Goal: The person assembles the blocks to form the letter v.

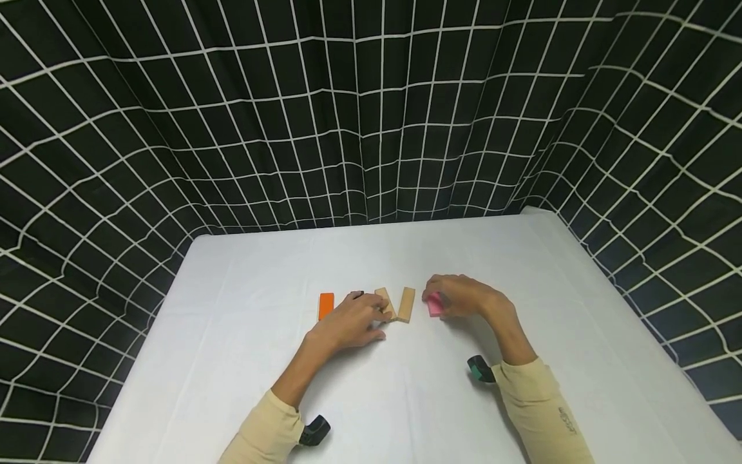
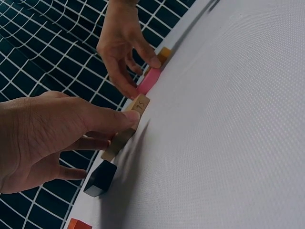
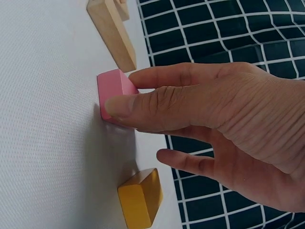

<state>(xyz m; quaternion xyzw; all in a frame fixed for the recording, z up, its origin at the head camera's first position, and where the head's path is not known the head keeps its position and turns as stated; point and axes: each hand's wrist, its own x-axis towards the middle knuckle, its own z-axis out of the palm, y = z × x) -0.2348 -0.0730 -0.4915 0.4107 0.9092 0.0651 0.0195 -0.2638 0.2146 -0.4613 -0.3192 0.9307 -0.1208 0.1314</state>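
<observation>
My left hand (image 1: 353, 320) is over the left plain wooden block (image 1: 381, 293), its fingertips at that block and its thumb apart from them in the head view. A second wooden block (image 1: 407, 305) lies at an angle to the first, their near ends close together. One wooden block's end (image 2: 140, 103) bears a handwritten number in the left wrist view. My right hand (image 1: 458, 295) pinches a pink block (image 3: 110, 90) between thumb and fingers, low at the tabletop. The right hand's little finger stands out, away from the block.
Left of the left hand lies an orange block (image 1: 326, 306). A black block (image 2: 101, 178) sits between it and the wooden ones, mostly hidden in the head view. Beyond the pink block is a yellow block (image 3: 140, 198). A dark, white-gridded curtain (image 1: 371, 116) surrounds the white table (image 1: 243, 290).
</observation>
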